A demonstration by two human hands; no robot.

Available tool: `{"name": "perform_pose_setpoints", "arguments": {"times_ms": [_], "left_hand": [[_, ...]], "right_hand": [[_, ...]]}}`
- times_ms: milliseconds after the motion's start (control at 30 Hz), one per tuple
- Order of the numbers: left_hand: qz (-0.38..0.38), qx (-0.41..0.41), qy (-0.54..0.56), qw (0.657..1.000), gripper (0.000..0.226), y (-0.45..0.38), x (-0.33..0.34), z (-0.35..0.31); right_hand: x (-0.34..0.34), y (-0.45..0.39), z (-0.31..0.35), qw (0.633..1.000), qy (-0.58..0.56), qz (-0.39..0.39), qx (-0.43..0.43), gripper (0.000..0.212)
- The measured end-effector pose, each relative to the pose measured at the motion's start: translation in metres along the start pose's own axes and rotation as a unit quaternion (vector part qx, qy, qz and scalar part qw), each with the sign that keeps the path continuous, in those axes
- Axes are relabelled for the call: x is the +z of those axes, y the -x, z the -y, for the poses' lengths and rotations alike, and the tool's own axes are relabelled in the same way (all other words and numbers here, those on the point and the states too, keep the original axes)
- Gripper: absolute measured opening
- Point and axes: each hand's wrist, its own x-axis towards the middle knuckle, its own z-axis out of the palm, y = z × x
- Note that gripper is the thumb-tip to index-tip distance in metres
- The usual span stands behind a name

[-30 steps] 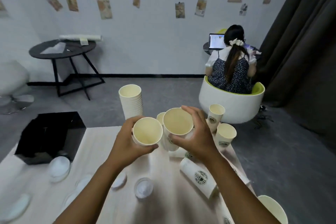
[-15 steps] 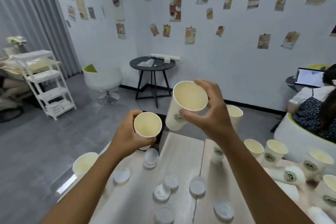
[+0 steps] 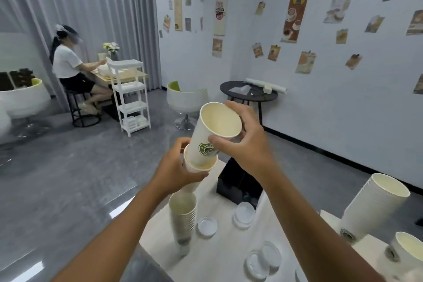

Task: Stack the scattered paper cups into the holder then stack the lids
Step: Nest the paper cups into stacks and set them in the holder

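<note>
Roughly midway on cups, lids untouched. Table [image 3: 229, 256]: tall cup stack [image 3: 375, 208] leaning at right edge, loose cup [image 3: 409, 252] just beside it, second stack [image 3: 183, 220] at left corner. Black holder [image 3: 238, 183] at far edge, contents not visible. Right hand [image 3: 245, 144] clamped on rim of logo cup [image 3: 212, 135], base partly inside cup [image 3: 199, 165] clamped in left hand [image 3: 176, 169]. Clear lids [image 3: 207, 226] scattered, unstacked
</note>
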Motion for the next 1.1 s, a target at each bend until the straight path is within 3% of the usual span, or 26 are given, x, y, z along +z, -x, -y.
{"name": "perform_pose_setpoints", "arguments": {"times_ms": [400,900,1100], "left_hand": [[-0.030,-0.034,0.078,0.996,0.083,0.019,-0.030,0.021],[-0.006,-0.049,0.061,0.997,0.086,0.039,-0.016,0.054],[0.001,-0.055,0.039,0.998,0.092,0.047,-0.010,0.066]], "right_hand": [[0.067,0.015,-0.050,0.984,0.047,0.155,0.068,0.086],[0.086,0.050,-0.093,0.977,0.028,0.150,0.147,0.078],[0.083,0.063,-0.111,0.971,0.034,0.158,0.177,0.085]]}}
